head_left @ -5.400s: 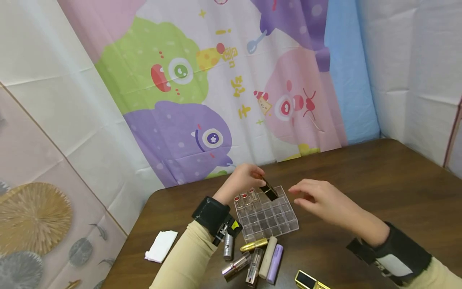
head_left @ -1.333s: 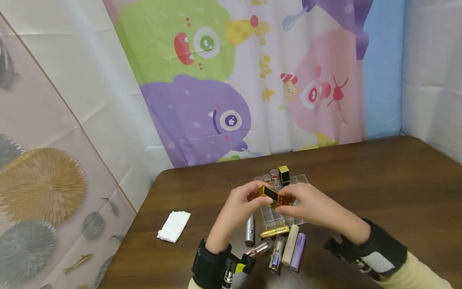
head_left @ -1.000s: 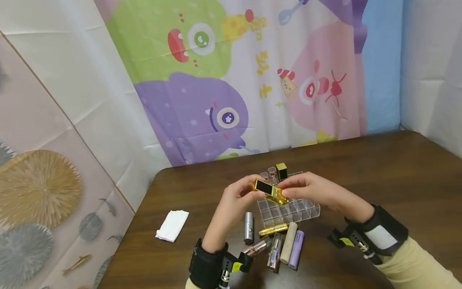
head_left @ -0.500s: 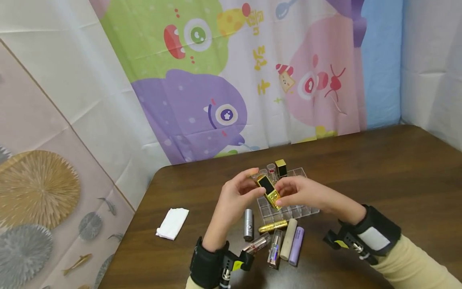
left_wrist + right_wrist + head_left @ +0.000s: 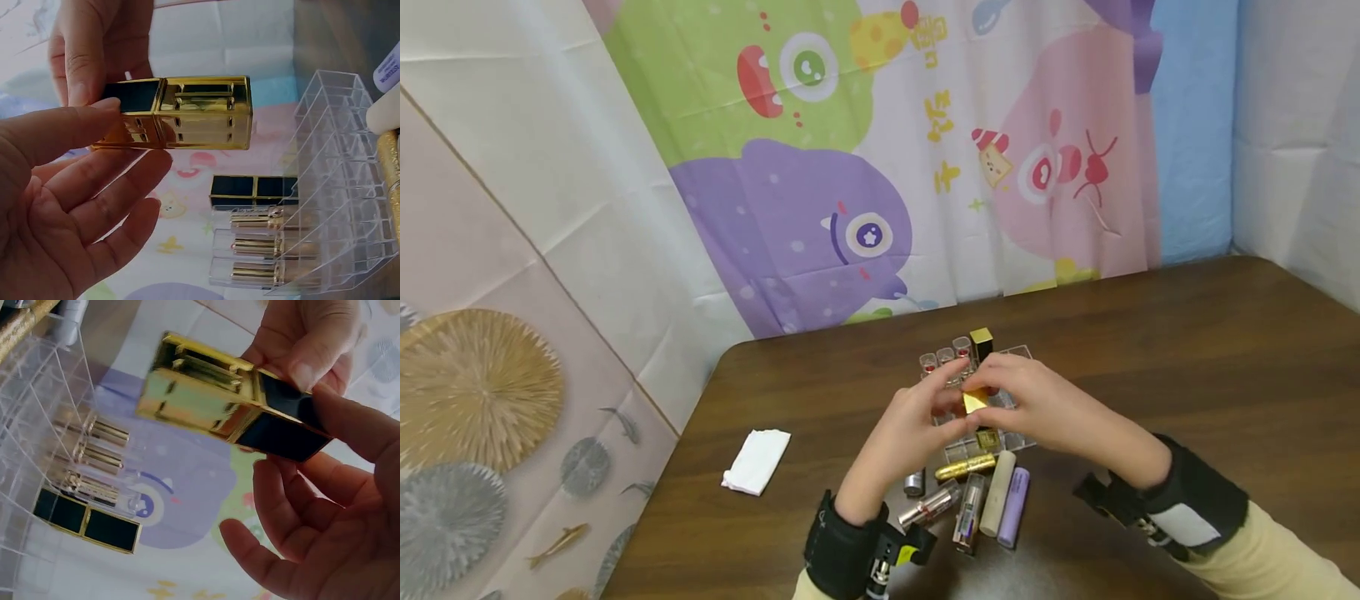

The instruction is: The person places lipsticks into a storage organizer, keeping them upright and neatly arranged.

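My left hand (image 5: 913, 425) and right hand (image 5: 1045, 408) both pinch one square black-and-gold lipstick (image 5: 976, 402) above the clear lipstick organizer (image 5: 340, 187). In the left wrist view its gold end points toward the organizer, apart from it. Both thumbs lie at the black end, while the other fingers of each hand spread loosely below. A second black-and-gold lipstick (image 5: 981, 343) stands in the organizer's back row. Beside it are three clear-capped lipsticks (image 5: 100, 456). My hands hide much of the organizer in the head view.
In front of the organizer lie a gold tube (image 5: 966, 467), a beige tube (image 5: 998, 493), a purple tube (image 5: 1014, 507), two shiny lipsticks (image 5: 970, 512) and a partly hidden silver tube (image 5: 914, 484). A folded white tissue (image 5: 757, 462) lies left on the wooden table (image 5: 1150, 350).
Earlier, my left hand put a black-and-gold lipstick into the back row. Both hands then took up another one; in the last second it has turned from tilted to upright.
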Available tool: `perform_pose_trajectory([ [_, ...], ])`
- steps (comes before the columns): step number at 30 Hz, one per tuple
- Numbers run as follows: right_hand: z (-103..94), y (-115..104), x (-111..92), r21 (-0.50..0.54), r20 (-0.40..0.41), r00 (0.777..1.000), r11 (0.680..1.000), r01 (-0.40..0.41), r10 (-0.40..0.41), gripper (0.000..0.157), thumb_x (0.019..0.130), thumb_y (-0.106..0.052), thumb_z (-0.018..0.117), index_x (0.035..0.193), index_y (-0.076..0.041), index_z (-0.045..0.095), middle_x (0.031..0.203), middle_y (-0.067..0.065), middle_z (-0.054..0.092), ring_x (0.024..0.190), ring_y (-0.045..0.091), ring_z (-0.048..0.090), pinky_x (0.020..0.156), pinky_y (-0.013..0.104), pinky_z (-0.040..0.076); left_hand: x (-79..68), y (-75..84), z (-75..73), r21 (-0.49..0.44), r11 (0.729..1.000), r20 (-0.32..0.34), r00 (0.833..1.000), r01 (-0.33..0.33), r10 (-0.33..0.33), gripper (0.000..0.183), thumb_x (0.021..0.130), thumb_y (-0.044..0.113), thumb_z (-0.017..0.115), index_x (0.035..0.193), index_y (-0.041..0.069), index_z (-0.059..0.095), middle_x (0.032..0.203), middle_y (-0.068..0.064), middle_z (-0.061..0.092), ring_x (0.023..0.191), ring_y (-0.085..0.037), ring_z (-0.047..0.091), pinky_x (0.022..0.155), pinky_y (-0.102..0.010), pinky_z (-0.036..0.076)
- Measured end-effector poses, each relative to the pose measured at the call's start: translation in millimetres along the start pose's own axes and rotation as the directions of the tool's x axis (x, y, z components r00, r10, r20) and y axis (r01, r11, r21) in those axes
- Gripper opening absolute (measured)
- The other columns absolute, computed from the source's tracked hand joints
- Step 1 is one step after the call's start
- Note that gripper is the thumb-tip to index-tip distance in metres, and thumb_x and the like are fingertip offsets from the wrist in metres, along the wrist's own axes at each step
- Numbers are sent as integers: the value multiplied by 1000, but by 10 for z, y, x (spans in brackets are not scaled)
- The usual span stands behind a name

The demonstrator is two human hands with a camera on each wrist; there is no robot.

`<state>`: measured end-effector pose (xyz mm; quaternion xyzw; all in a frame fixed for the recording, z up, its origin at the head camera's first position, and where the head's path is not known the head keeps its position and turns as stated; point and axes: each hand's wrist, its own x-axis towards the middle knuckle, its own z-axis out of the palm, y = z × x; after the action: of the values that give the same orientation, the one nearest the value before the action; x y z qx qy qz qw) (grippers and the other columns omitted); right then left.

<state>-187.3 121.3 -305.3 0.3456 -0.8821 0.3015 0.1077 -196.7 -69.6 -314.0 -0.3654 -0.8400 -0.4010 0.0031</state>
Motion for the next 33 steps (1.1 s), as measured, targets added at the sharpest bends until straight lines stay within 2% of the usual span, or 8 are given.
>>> perform_pose_trajectory([
  [2,-14,-10,5,-25,-10,1000,1000,5,-5,22,81,-15,68,101,-5,66,95,2,60,81,14,51,65,25,44,-10,-8,8,-5,1000,-7,1000,10,-10,60,86,9,63,139,2,34,104,-9,68,83,-17,63,66,-20,46],
  [6,-100,103,15,-31,-77,993,996,-88,86,22,82,-16,68,98,-2,66,90,3,60,80,16,54,68,31,46,-62,-46,15,-53,992,-68,991,113,-116,62,86,10,64,140,8,34,116,-9,63,96,-22,63,74,-27,50],
  [9,-157,323,54,-41,-135,969,976,-213,206,21,82,-17,68,95,-1,66,86,6,60,77,17,53,67,33,45,-111,-81,18,-84,981,-109,977,174,-182,61,85,11,64,139,10,36,114,-10,63,97,-24,63,76,-32,50],
  [12,-166,606,165,-53,-127,955,960,-276,267,20,83,-18,67,93,-1,67,84,7,60,76,19,53,67,34,44,-149,-101,12,-101,977,-130,972,186,-198,59,85,11,65,138,9,38,112,-12,64,97,-25,64,77,-34,51],
  [16,-144,939,320,-31,-64,971,972,-234,231,24,84,-16,66,100,2,66,91,11,64,83,23,58,74,39,47,-182,-96,-16,-90,980,-145,971,180,-191,59,85,12,65,137,8,38,111,-10,65,95,-23,64,76,-33,51],
  [20,-138,1117,355,4,-23,985,985,-170,170,25,85,-12,64,105,3,64,96,12,64,89,25,60,78,41,48,-198,-78,-47,-96,977,-150,968,190,-202,59,86,15,64,138,8,38,111,-10,65,91,-21,64,73,-30,50],
  [27,-150,1158,328,-1,24,997,997,-74,74,21,87,-11,61,105,0,64,95,7,62,87,19,57,76,37,47,-148,-49,-31,-116,970,-99,969,213,-225,58,88,17,62,139,11,36,113,-10,63,96,-21,63,76,-31,50],
  [33,-96,1156,270,-15,16,993,993,-120,120,23,87,-13,61,104,2,63,95,8,62,85,20,55,75,38,46,-114,-26,-19,-120,967,-73,969,225,-234,57,88,19,61,139,13,37,111,-7,64,96,-20,62,77,-31,49],
])
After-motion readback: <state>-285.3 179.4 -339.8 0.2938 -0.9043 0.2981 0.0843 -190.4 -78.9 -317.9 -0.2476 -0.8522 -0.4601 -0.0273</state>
